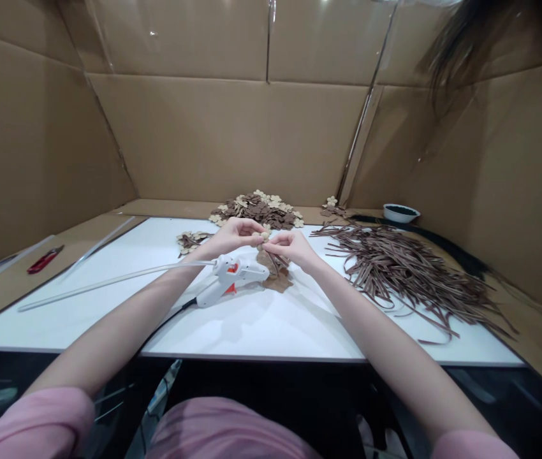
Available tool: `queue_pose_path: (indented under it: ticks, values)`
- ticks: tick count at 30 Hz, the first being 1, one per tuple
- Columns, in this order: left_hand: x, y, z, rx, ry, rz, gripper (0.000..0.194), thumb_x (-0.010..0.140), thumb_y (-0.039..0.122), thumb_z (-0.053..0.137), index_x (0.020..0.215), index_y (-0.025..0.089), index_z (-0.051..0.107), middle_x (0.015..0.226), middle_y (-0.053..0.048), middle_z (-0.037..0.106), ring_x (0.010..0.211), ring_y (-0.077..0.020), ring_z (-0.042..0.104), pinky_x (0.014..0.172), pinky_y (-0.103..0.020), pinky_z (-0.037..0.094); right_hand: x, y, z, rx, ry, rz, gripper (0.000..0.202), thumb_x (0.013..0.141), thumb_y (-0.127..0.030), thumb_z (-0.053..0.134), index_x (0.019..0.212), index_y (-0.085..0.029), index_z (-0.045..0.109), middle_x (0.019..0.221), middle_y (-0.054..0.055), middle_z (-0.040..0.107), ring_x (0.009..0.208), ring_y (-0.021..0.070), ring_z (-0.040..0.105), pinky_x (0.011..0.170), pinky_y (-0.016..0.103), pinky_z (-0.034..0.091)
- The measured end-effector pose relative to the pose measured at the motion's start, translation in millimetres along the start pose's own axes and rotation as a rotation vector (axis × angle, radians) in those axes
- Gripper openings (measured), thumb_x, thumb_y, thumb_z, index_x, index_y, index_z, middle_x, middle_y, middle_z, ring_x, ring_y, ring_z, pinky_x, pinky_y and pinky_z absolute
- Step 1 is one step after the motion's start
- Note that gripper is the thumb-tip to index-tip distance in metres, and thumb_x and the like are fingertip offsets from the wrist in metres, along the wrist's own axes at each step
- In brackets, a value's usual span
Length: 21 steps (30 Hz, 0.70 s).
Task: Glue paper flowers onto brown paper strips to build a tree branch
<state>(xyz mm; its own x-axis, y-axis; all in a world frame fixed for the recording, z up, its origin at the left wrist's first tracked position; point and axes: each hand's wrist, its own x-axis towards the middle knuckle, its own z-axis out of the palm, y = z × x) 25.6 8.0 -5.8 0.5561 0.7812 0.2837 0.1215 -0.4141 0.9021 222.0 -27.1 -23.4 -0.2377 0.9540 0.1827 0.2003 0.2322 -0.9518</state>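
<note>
Both my hands meet above the middle of the white board (300, 338). Between the fingertips of my left hand (238, 234) is a small beige flower (262, 236). My right hand (294, 247) pinches at the same flower from the right, with brown strips (278, 262) hanging under its fingers. Just below lies a brown, glue-stained piece (278, 280). A white glue gun (223, 280) with orange parts rests in front of my left hand, its nozzle beside that piece and a long clear glue stick in its back.
Brown and beige flowers (271, 211) are heaped at the back edge. A smaller bunch (192, 242) lies left of my hand. Many brown strips (409, 271) spread on the right, near a white bowl (400, 213). Red-handled pliers (45, 260) lie far left. Cardboard walls (233, 134) surround the board.
</note>
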Motion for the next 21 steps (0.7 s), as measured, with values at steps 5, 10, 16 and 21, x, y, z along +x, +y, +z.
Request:
queue_pose_path:
  ticks: [5,10,16,21]
  values:
    - [-4,6,-3.7,0.039,-0.008,-0.007,0.042,0.072,0.040,0.078,0.099,0.009,0.070,0.081,-0.008,0.071,0.070,-0.0139,0.065,0.065,-0.026,0.050,0,1,-2,-0.006,-0.067,-0.013,0.040,0.059,-0.047,0.081,0.073,-0.012,0.070,0.064,0.005,0.068,0.051,0.0104,0.051,0.047,0.023,0.031]
    - [-9,13,-4.9,0.073,-0.003,-0.009,0.042,0.074,0.042,0.076,0.099,0.010,0.070,0.084,-0.008,0.072,0.072,-0.0144,0.065,0.066,-0.026,0.049,-2,-2,-1,0.039,-0.066,-0.007,0.043,0.054,-0.044,0.084,0.073,-0.016,0.058,0.053,-0.002,0.061,0.045,0.0073,0.044,0.046,0.021,0.029]
    - [-8,13,-5.5,0.092,-0.011,0.001,0.042,0.075,0.043,0.075,0.100,0.010,0.070,0.084,-0.008,0.073,0.072,-0.0148,0.065,0.066,-0.027,0.049,-3,-6,-2,0.058,-0.052,-0.006,0.053,0.051,-0.046,0.085,0.076,-0.020,0.047,0.049,-0.005,0.059,0.042,0.0075,0.044,0.045,0.020,0.029]
    - [-7,11,-5.8,0.090,-0.015,0.001,0.044,0.074,0.044,0.076,0.100,0.009,0.070,0.086,-0.010,0.073,0.074,-0.0151,0.066,0.067,-0.026,0.051,-3,-5,-2,0.062,-0.073,-0.011,0.054,0.051,-0.047,0.085,0.078,-0.021,0.046,0.054,-0.003,0.064,0.044,0.0090,0.048,0.046,0.021,0.032]
